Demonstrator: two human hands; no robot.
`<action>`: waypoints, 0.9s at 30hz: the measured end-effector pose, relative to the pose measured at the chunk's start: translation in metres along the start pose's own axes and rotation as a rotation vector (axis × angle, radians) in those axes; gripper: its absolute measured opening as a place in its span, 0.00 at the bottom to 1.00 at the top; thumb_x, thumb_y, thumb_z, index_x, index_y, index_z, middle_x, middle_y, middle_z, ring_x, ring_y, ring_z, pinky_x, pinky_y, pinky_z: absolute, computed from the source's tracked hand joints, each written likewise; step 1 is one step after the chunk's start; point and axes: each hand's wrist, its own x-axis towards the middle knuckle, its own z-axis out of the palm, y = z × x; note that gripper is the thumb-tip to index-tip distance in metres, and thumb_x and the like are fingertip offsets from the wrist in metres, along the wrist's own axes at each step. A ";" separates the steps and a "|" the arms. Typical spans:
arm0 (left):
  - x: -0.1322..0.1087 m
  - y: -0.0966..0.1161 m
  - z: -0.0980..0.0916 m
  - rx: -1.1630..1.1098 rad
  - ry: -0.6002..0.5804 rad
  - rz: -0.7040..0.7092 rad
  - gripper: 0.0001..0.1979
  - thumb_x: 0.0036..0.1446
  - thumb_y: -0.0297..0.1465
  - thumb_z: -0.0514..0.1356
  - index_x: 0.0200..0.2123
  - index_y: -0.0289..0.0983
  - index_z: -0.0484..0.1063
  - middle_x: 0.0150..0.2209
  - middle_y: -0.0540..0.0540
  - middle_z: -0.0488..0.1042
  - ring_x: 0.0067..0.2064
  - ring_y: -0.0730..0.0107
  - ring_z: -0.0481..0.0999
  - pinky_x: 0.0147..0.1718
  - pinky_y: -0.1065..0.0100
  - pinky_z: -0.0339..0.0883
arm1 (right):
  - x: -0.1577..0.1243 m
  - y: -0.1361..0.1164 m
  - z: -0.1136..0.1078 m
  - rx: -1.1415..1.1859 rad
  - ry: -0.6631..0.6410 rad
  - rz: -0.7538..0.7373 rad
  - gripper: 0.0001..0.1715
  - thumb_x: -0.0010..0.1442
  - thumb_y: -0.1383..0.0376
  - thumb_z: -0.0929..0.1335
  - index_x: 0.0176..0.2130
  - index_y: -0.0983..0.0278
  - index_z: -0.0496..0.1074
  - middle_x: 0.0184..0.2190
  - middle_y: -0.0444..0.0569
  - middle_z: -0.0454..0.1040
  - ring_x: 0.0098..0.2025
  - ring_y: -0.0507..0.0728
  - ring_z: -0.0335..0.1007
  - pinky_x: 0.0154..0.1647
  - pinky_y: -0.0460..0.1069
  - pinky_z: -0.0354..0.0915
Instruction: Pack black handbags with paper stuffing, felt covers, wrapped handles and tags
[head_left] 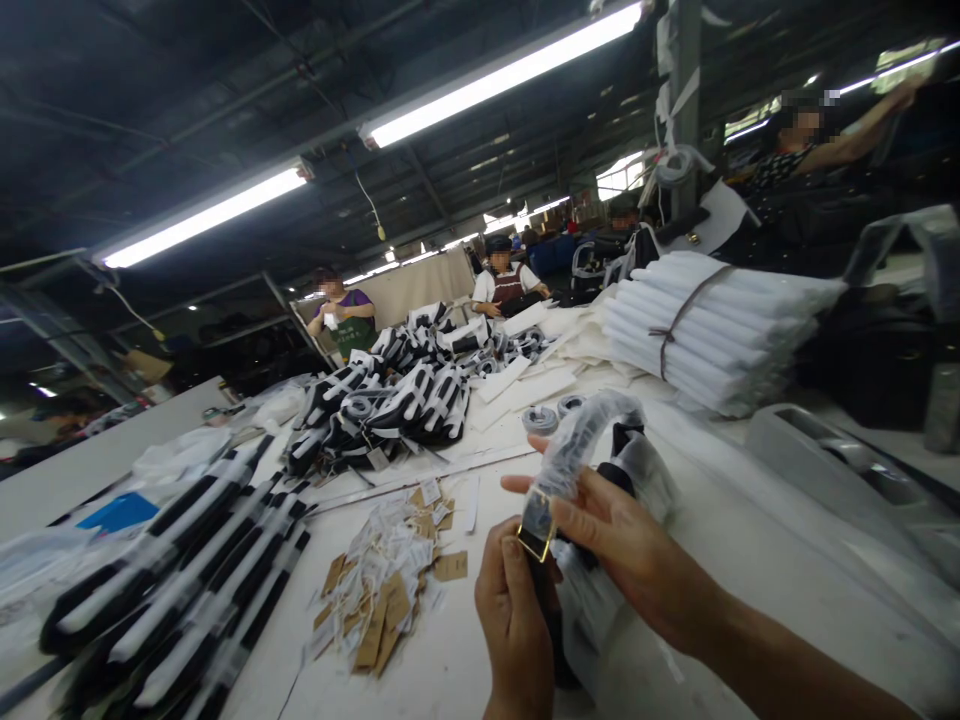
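Both of my hands are on a black strap with a gold buckle point(535, 527). The strap's upper length is wrapped in clear plastic film point(577, 440) and arches up and to the right. My left hand point(517, 610) closes around the lower part, its thumb just under the buckle. From the right, my right hand point(630, 540) pinches the wrapped strap just above the buckle, thumb in front, with a finger reaching past it to the left. Behind my hands lies a dark item partly covered in white wrapping point(645, 465); its shape is mostly hidden.
Brown paper tags with strings point(386, 600) lie left of my hands on the white table point(442, 680). Black straps with white wrapping point(172, 570) are stacked further left, and more are heaped behind point(397, 390). A tied white bundle point(712, 325) and tape dispenser point(847, 460) stand right. Several people work beyond.
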 end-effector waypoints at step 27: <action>0.019 0.032 0.013 0.019 -0.212 -0.097 0.27 0.66 0.52 0.51 0.30 0.35 0.72 0.22 0.51 0.68 0.23 0.76 0.65 0.23 0.73 0.58 | 0.017 -0.018 -0.024 -0.167 0.360 -0.232 0.28 0.52 0.48 0.76 0.44 0.66 0.80 0.36 0.52 0.82 0.35 0.59 0.75 0.36 0.51 0.70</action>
